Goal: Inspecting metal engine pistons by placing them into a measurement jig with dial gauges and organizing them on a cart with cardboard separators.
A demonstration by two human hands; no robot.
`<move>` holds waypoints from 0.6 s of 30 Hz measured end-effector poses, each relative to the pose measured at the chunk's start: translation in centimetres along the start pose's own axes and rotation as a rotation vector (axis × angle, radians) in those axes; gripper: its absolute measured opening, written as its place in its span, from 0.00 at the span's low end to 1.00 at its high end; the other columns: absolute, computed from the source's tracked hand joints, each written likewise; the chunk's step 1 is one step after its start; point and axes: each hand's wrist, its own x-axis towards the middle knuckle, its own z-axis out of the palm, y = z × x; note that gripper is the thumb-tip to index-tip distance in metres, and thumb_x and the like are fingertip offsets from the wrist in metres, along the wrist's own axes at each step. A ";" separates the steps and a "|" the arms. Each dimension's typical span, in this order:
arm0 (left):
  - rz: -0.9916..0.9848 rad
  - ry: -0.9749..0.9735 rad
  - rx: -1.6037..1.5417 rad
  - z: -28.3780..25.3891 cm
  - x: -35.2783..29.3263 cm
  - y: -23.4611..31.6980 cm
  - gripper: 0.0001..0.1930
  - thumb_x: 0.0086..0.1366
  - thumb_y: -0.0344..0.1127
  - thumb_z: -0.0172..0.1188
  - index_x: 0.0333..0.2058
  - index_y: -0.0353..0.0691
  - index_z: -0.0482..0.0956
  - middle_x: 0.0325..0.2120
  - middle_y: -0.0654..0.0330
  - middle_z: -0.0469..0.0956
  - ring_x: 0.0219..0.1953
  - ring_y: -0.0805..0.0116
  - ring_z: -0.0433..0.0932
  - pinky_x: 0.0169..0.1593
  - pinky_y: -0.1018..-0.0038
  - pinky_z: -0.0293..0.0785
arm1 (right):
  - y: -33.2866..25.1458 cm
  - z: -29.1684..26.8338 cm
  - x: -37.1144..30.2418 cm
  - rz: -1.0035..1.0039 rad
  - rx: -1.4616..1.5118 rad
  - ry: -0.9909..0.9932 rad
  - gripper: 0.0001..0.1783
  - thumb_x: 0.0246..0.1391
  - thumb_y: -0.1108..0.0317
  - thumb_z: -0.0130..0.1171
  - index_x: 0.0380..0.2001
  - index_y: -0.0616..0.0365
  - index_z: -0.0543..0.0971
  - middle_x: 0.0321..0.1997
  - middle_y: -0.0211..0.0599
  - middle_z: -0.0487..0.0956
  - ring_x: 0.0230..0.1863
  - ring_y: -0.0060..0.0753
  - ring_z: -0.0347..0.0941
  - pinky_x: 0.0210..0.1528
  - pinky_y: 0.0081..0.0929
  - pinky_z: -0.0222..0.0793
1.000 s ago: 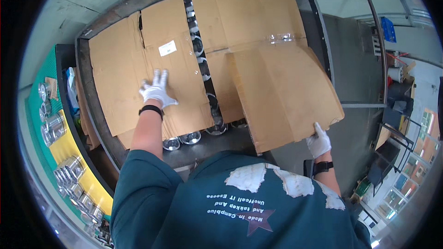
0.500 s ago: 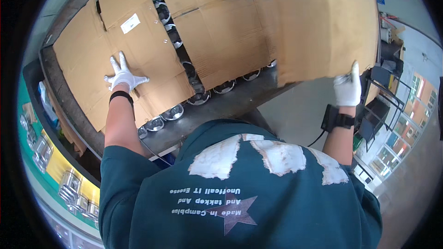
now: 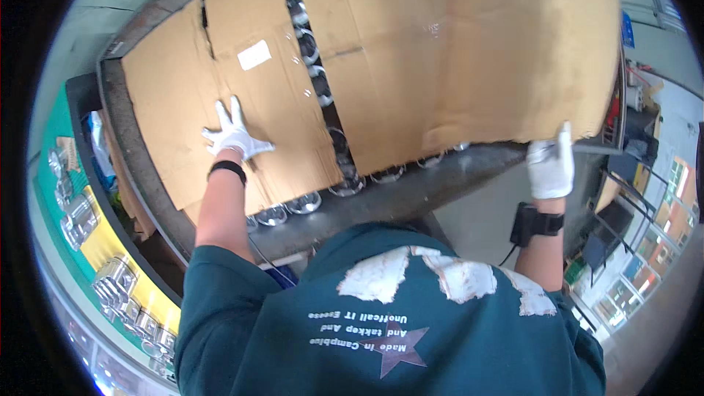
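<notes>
My left hand (image 3: pixel 235 134), in a white glove, lies flat with spread fingers on a brown cardboard sheet (image 3: pixel 290 147) with a white label. At the right, my gloved right hand (image 3: pixel 551 169) grips the near edge of another cardboard sheet (image 3: pixel 521 66), thumb on top and fingers curled beneath. That sheet overlaps or lies against the middle cardboard (image 3: pixel 370 88); which one is blurred. Round shiny metal parts (image 3: pixel 304 202) peek out under the near cardboard edges. More of them show in the narrow gap between the left and middle cardboard.
A dark metal table (image 3: pixel 411 187) carries the cardboard, and its raised rim runs along the left. Beyond that rim is a dark bin (image 3: pixel 92 114) with bags in it. Silvery cylindrical parts (image 3: pixel 114 279) stand on a yellow and green surface. Dark chairs (image 3: pixel 623 216) are at the right.
The right-hand cardboard sheet has come down and leftward, closer to the middle cardboard, with my right hand still on its edge. My left hand stays on the labelled sheet; the whole view has shifted.
</notes>
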 end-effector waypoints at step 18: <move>0.019 -0.156 -0.009 -2.1 -0.3 0.5 0.74 0.38 0.64 0.76 0.70 0.65 0.23 0.72 0.58 0.18 0.70 0.24 0.32 0.67 0.37 0.49 | 33.7 5.9 6.8 0.750 -0.285 -0.168 0.21 0.67 0.67 0.46 0.61 0.63 0.64 0.61 0.55 0.68 0.60 0.49 0.71 0.60 0.41 0.74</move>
